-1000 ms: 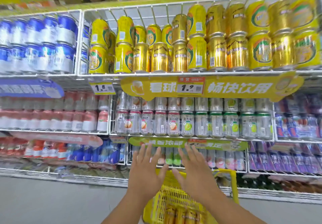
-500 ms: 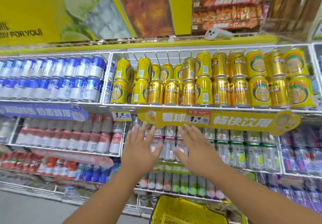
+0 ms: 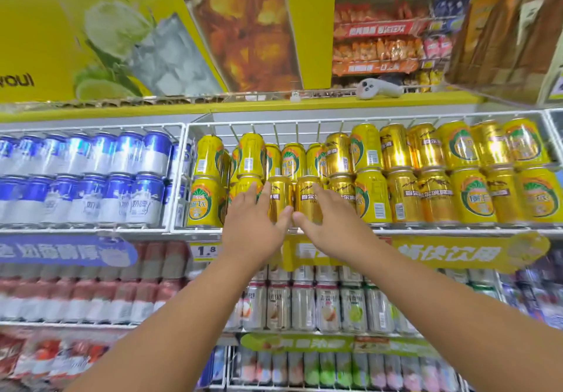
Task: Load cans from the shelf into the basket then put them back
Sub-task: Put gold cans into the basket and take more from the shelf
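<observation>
Because both arms reach up together, the left hand (image 3: 253,224) and right hand (image 3: 329,227) meet two gold cans (image 3: 307,199) standing side by side in the lower tier of the top shelf (image 3: 426,230). Fingers lie straight along the can fronts, each grip released and not yet closed. No basket shows. Upright, tightly packed neighbours likely leave only front faces free.

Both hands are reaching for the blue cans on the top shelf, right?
Not the blue cans. The head view shows the left hand and right hand reaching for the gold cans on that same top shelf.
</observation>
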The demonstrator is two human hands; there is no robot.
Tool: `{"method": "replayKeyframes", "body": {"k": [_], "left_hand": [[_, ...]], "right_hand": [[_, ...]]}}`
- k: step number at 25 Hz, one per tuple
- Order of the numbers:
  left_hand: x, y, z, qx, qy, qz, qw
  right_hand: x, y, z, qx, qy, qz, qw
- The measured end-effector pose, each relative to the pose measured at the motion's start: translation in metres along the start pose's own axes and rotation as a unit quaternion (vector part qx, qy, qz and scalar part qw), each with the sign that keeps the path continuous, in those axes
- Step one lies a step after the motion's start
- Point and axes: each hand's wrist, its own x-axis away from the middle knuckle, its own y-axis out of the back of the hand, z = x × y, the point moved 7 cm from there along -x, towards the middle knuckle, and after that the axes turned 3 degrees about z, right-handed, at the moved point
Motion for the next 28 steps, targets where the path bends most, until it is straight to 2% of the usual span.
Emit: {"method": "replayKeyframes", "body": {"k": [4, 9, 23, 28], "left_hand": [[-0.022, -0.008, -0.006, 0.020, 0.021, 0.040, 0.999], [-0.035, -0.011, -0.008, 0.026, 0.057, 0.026, 0.998], [-0.055, -0.031, -0.018, 0.065, 0.166, 0.049, 0.983], [-0.064, -0.030, -0.009, 0.061, 0.196, 0.074, 0.976]], "right_hand": [[-0.028, 0.001, -0.001, -0.045, -0.068, -0.009, 0.997], [-0.052, 0.001, -0.013, -0.076, -0.154, -0.035, 0.985], [-0.088, -0.001, -0.005, 0.034, -0.191, -0.048, 0.980], [-0.094, -0.002, -0.009, 0.057, -0.232, -0.061, 0.969]]}}
